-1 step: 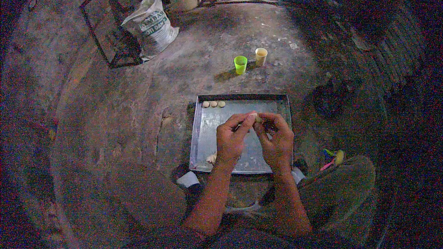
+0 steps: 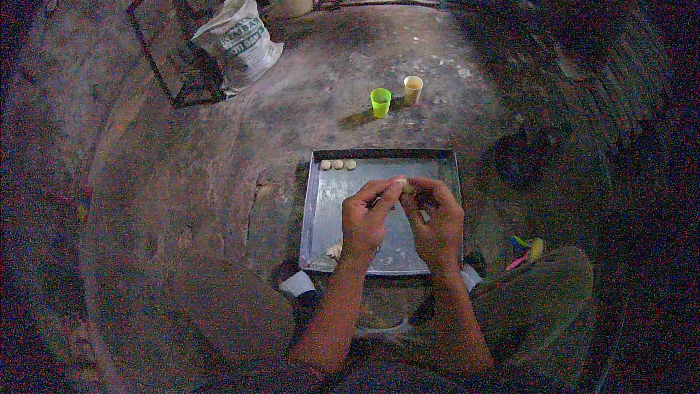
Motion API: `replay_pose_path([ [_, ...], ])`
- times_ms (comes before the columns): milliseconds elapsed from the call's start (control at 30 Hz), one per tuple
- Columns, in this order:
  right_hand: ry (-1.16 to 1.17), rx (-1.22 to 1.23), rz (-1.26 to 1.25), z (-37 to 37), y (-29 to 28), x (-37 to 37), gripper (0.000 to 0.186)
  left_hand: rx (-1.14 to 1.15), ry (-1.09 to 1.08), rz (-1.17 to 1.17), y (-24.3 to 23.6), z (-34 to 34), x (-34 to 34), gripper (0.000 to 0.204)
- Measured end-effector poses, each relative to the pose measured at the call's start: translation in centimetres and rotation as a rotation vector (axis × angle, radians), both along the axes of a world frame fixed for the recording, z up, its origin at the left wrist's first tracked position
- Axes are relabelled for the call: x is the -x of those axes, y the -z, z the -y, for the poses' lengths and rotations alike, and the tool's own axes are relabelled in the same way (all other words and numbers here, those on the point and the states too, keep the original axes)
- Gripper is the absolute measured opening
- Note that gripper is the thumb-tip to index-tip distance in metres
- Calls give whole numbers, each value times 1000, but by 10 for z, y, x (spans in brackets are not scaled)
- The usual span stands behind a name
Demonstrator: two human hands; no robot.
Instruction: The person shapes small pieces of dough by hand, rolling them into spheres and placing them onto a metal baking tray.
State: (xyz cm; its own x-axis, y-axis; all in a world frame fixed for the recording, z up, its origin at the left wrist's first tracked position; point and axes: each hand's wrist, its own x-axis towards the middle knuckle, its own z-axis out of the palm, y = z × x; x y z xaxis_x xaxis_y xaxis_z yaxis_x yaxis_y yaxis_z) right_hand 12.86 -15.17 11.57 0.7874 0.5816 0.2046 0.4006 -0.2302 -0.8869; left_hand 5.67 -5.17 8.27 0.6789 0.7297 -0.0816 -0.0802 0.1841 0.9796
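Pale lump [image 2: 407, 188] pinched between fingertips of left hand [image 2: 366, 217] and right hand [image 2: 440, 225], above tray [image 2: 329, 208]; three pale rounds [image 2: 337, 165] lie near tray's far left corner.

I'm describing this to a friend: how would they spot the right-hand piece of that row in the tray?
Find the metal tray near the picture's middle. In its far left corner, three pale round pieces form a row. The right-hand piece has a neighbour only on its left.
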Motion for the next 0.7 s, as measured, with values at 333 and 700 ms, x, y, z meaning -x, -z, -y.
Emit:
replay_pose_path([
  [333, -56, -128, -49, -1, 19, -2, 27, 164, -16, 67, 17, -6, 1, 26],
  [700, 27, -170, -186, -4, 19, 5, 24, 559, -26, 172, 10, 0, -1, 28],
])
